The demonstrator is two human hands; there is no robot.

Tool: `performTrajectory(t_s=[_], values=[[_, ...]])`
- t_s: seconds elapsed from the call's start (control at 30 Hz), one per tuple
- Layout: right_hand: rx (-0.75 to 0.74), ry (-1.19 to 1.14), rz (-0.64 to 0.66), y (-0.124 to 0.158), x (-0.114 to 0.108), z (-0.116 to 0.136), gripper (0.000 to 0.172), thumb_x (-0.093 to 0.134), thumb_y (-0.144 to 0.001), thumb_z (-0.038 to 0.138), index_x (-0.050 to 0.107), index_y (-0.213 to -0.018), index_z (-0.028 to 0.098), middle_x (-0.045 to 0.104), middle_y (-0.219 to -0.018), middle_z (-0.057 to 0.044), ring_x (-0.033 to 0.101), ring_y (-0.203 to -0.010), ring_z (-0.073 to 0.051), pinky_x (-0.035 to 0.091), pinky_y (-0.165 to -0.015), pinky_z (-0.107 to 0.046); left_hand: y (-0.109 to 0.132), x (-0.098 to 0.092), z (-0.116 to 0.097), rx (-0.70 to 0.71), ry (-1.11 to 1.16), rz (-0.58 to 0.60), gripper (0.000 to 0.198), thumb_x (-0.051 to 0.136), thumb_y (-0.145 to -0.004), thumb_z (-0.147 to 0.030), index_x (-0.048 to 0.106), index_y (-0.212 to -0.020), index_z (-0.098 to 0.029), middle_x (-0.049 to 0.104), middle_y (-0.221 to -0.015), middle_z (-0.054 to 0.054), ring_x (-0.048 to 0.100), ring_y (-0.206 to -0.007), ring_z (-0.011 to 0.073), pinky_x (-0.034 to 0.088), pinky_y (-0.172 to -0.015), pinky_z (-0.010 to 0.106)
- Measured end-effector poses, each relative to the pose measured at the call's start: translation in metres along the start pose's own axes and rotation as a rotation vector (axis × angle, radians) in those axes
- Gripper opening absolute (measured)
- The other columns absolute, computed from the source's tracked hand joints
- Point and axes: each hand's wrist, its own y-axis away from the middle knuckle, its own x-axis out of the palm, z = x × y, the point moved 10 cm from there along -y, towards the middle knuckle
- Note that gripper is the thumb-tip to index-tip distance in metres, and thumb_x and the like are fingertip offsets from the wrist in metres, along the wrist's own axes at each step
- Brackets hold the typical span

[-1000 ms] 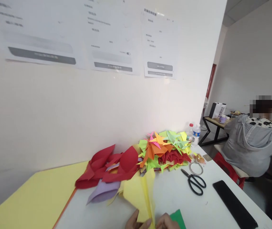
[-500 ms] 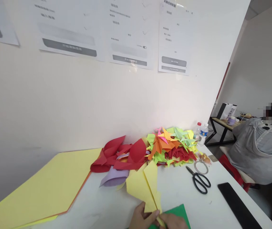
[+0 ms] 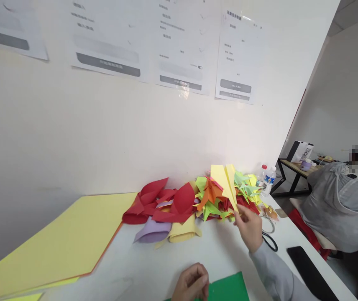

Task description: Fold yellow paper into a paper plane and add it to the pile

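Pinched in my right hand (image 3: 249,228) is a yellow paper plane (image 3: 223,182), gripped at its narrow end with the broader folded flaps pointing up and away. It is in front of a heap of folded coloured paper (image 3: 212,194), hiding part of it. My left hand (image 3: 191,283) is low at the front of the table, fingers curled in with nothing visible in them. A flat green sheet (image 3: 229,288) lies beside it, cut off by the bottom edge of the picture.
Large yellow sheets (image 3: 62,238) cover the table's left side. Red rolled paper shapes (image 3: 179,202), a purple one (image 3: 153,231) and a yellow one (image 3: 182,232) lie mid-table. Scissors (image 3: 270,241), a black strip (image 3: 307,267) and bottles (image 3: 268,182) are to the right. A person (image 3: 345,205) sits beyond.
My right hand has moved up and right, carrying the yellow paper plane toward the paper heap. My left hand has let go of it and stays low. The view has shifted slightly.
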Motion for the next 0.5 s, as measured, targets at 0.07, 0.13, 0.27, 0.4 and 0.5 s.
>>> performTrajectory(t_s=[0.07, 0.13, 0.27, 0.4, 0.5], values=[[0.012, 0.033, 0.009, -0.027, 0.011, -0.005, 0.033, 0.065, -0.077, 0.042, 0.073, -0.095, 0.016, 0.072, -0.07, -0.006, 0.066, -0.057, -0.018, 0.056, -0.058, -0.029, -0.002, -0.001, 0.005, -0.01, -0.02, 0.019, 0.049, 0.072, -0.068, -0.062, 0.053, -0.062, -0.017, 0.058, -0.051, 0.0, 0.05, -0.041, 0.0095, 0.04, -0.043, 0.021], [0.023, 0.08, 0.034, -0.045, 0.025, -0.011, 0.037, 0.06, -0.078, 0.042, 0.072, -0.098, 0.014, 0.074, -0.074, -0.007, 0.066, -0.055, -0.018, 0.055, -0.059, -0.03, -0.004, 0.0, 0.013, -0.022, -0.06, 0.057, 0.051, 0.071, -0.068, -0.064, 0.052, -0.063, -0.017, 0.057, -0.05, 0.0, 0.05, -0.041, 0.0096, 0.041, -0.044, 0.021], [0.014, 0.206, 0.089, -0.071, 0.051, -0.013, 0.035, 0.055, -0.081, 0.04, 0.073, -0.098, 0.016, 0.074, -0.075, -0.006, 0.066, -0.057, -0.018, 0.053, -0.061, -0.028, -0.011, -0.002, 0.028, -0.034, -0.099, 0.098, 0.056, 0.072, -0.061, -0.069, 0.05, -0.062, -0.018, 0.056, -0.047, -0.001, 0.05, -0.039, 0.01, 0.042, -0.043, 0.022], [-0.046, 0.365, 0.126, -0.087, 0.065, -0.003, 0.023, 0.063, -0.076, 0.037, 0.074, -0.088, 0.021, 0.07, -0.065, -0.003, 0.066, -0.064, -0.019, 0.048, -0.066, -0.027, -0.013, -0.005, 0.033, -0.031, -0.116, 0.109, 0.057, 0.07, -0.062, -0.071, 0.049, -0.062, -0.018, 0.055, -0.047, -0.002, 0.05, -0.04, 0.0098, 0.042, -0.043, 0.022], [-0.111, 0.45, 0.119, -0.083, 0.062, 0.003, 0.024, 0.064, -0.078, 0.041, 0.073, -0.088, 0.022, 0.068, -0.062, -0.003, 0.063, -0.062, -0.019, 0.042, -0.061, -0.026, -0.011, -0.005, 0.03, -0.024, -0.127, 0.109, 0.054, 0.07, -0.065, -0.068, 0.05, -0.065, -0.018, 0.057, -0.05, -0.001, 0.053, -0.043, 0.0099, 0.042, -0.046, 0.021]])
